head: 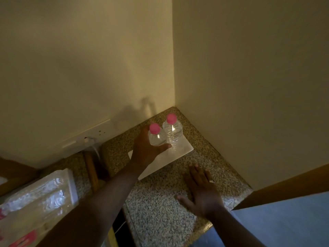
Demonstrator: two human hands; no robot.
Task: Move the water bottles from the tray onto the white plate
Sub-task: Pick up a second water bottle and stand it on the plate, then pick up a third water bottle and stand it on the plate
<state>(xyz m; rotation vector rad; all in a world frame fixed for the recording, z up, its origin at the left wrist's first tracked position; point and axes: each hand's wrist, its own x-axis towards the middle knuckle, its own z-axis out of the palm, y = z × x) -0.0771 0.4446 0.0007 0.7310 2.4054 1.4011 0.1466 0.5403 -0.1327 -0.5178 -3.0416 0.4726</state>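
Two clear water bottles with pink caps are over a white square plate in the corner of a speckled counter. The far bottle stands upright on the plate. My left hand is wrapped around the nearer bottle, holding it upright beside the far one; whether its base touches the plate is hidden by my hand. My right hand lies flat on the counter, fingers spread, in front of the plate and holding nothing.
A shrink-wrapped pack of water bottles lies at the lower left. A wall socket with a plug and cable sits on the left wall. Walls close the counter at the back and right. The counter's front edge drops to blue floor.
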